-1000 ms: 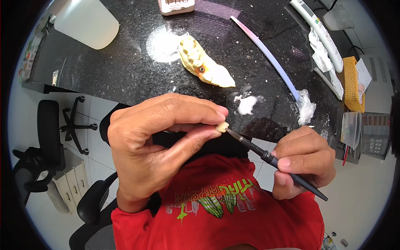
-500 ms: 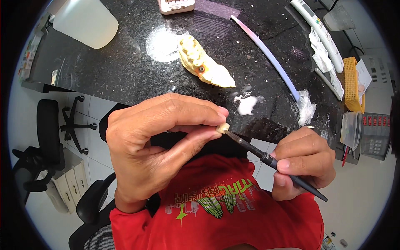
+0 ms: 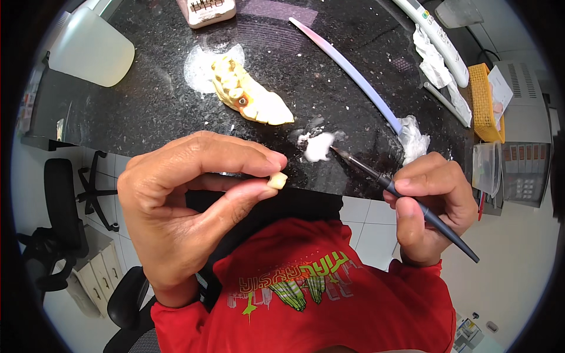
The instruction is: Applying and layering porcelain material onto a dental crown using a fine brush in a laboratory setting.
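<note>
Between the thumb and fingertips of my left hand [image 3: 182, 206] is a small ivory dental crown [image 3: 277, 180], held just off the counter's near edge. My right hand [image 3: 432, 206] grips a slim brush [image 3: 385, 181] with a dark handle, pen-fashion. Its pointed tip is at the right edge of a white blob of paste [image 3: 319, 148] on the counter; whether it touches I cannot tell. Beyond my left hand lies a yellow dental cast [image 3: 253, 101] with a row of teeth and a dark round hole ringed in orange-brown.
A translucent jug [image 3: 94, 50] stands far left on the black speckled counter [image 3: 141, 106]. A white powder patch [image 3: 199, 67] touches the cast. A long curved purple strip [image 3: 353, 70], crumpled tissue [image 3: 414, 141], a white handheld device [image 3: 438, 38] and a yellow basket [image 3: 484, 106] are to the right.
The brush tip has left the crown and moved over to the white paste. My left hand still holds the crown, which appears turned. The whole view has shifted slightly.
</note>
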The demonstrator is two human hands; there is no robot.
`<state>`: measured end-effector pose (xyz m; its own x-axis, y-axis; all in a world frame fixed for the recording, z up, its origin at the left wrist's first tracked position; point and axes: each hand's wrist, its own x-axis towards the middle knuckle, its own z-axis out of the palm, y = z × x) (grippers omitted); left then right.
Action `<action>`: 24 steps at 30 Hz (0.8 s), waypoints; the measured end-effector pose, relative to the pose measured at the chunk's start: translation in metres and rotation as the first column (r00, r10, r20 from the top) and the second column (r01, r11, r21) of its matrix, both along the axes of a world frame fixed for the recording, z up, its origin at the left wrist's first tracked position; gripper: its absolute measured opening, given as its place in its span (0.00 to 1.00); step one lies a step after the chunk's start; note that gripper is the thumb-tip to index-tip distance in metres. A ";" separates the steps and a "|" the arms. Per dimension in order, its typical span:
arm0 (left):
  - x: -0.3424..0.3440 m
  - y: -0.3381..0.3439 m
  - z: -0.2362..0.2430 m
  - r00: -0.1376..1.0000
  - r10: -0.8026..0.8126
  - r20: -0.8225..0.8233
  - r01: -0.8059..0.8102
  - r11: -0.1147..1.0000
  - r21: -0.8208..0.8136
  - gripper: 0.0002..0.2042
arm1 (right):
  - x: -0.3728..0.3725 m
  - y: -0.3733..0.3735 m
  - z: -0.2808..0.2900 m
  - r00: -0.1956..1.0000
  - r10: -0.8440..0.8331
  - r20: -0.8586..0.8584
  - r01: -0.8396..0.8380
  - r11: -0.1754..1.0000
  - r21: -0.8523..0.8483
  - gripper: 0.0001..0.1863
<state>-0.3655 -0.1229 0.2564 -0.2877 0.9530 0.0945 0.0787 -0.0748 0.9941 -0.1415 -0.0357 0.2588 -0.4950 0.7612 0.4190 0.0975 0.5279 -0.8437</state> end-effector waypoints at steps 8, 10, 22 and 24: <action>-0.001 0.001 -0.001 0.999 -0.001 -0.040 0.002 1.000 0.025 0.08 | -0.002 0.005 -0.001 0.998 0.062 0.027 -0.064 0.995 0.074 0.09; -0.002 0.001 -0.002 0.999 -0.008 -0.042 0.009 1.000 0.028 0.08 | -0.003 0.005 -0.002 0.997 0.080 -0.009 -0.079 0.994 0.076 0.09; -0.004 0.002 -0.002 0.998 -0.046 -0.053 0.049 0.997 0.057 0.08 | -0.011 0.000 0.001 0.948 0.305 -0.094 -0.285 0.942 0.179 0.13; -0.004 0.002 -0.002 0.998 -0.046 -0.052 0.049 0.997 0.056 0.08 | -0.011 0.002 0.000 0.941 0.333 -0.057 -0.314 0.926 0.211 0.14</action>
